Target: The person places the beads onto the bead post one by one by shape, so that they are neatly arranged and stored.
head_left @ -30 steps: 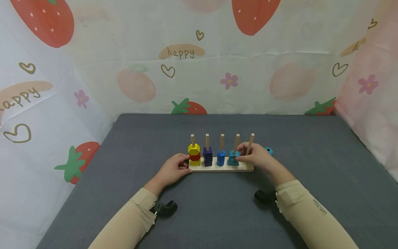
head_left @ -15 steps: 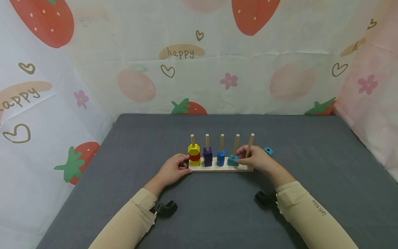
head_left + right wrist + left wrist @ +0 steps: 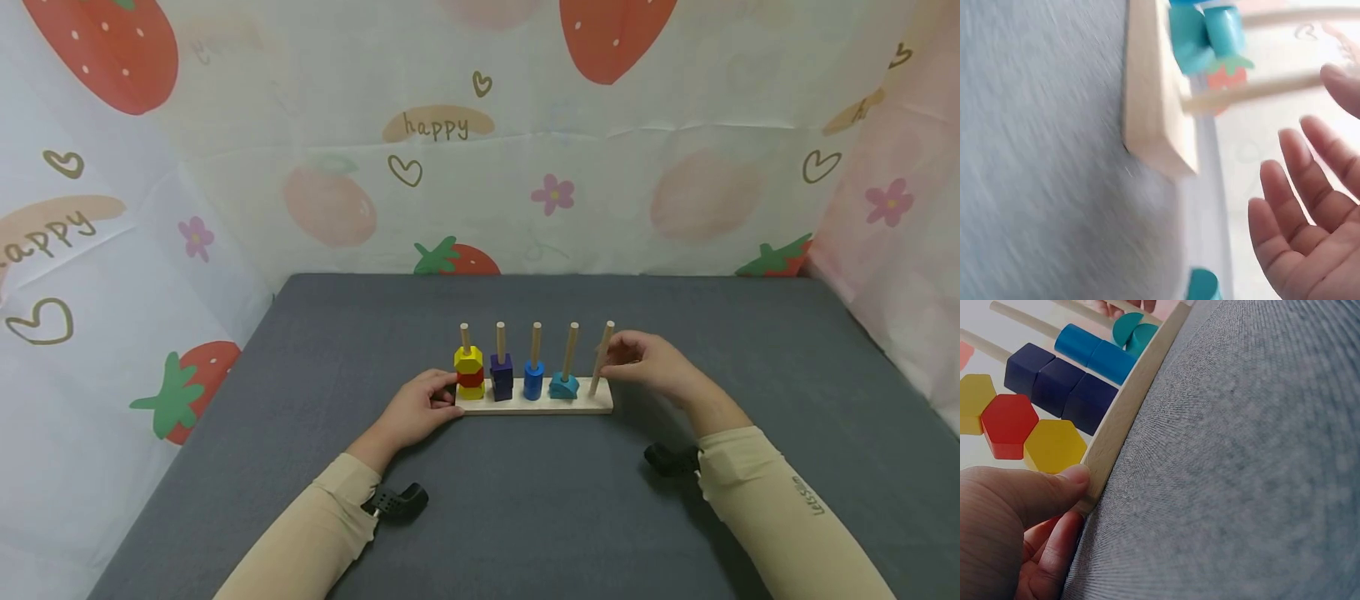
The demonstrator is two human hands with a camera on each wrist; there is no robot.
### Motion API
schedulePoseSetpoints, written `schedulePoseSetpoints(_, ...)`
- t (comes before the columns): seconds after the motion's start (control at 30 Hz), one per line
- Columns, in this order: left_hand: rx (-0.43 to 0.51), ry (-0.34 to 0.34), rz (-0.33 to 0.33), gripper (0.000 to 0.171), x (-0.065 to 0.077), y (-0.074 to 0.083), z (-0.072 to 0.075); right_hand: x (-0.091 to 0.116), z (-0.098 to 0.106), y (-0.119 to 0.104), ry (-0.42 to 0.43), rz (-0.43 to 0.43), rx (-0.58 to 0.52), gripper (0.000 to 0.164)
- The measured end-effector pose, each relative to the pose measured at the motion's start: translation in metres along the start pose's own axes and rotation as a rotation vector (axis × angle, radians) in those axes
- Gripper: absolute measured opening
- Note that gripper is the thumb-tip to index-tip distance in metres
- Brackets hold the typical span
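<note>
A wooden peg board (image 3: 536, 407) lies on the table, its several upright pegs in a row. My left hand (image 3: 411, 406) pinches the board's left end between thumb and fingers. Beside that hand, yellow and red hexagonal blocks (image 3: 1010, 425) are stacked on the first peg. Dark purple blocks (image 3: 501, 377) sit on the second, blue cylinders (image 3: 533, 381) on the third. Two teal half-round blocks (image 3: 563, 387) are at the foot of the fourth. My right hand (image 3: 651, 367) is beside the bare rightmost peg (image 3: 602, 358), its fingers loosely spread and holding nothing.
A loose teal block (image 3: 1202, 285) lies beyond the board's right end; the right hand hides it in the head view. Grey cloth (image 3: 525, 517) covers the table. A printed curtain (image 3: 495, 192) stands behind it.
The right hand has let go of a teal block at the fourth peg and moved right, past the last peg. The upper teal block has dropped lower. The left hand stays put.
</note>
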State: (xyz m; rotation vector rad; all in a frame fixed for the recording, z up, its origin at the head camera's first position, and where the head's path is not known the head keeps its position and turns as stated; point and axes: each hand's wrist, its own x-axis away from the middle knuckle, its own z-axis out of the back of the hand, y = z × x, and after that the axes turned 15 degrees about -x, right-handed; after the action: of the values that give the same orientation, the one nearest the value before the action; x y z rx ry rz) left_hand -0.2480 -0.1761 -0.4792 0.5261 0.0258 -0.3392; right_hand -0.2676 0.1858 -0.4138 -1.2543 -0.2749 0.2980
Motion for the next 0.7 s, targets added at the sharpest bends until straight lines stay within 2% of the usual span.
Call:
schedulePoseSetpoints(0.17,0.003,0.005,-0.002,0.052,0.000,0.001,0.000,0.004,0.017,-0.001,0.105,-0.009,0.033,0.035)
schedulePoseSetpoints(0.27,-0.001,0.008,0.003,0.052,0.000,0.000,0.000,0.005,0.023,0.000,0.185,-0.040,0.056,0.035)
schedulePoseSetpoints(0.37,-0.006,0.008,0.004,0.051,0.000,0.000,-0.001,0.005,0.027,0.003,0.229,-0.076,0.097,0.039)
schedulePoseSetpoints(0.53,-0.004,0.007,-0.003,0.051,0.000,0.000,0.000,0.001,0.033,0.011,0.221,-0.148,0.203,0.045)
schedulePoseSetpoints(0.7,-0.006,0.006,-0.004,0.051,0.000,0.001,0.000,-0.001,0.038,0.021,0.169,-0.224,0.228,0.050)
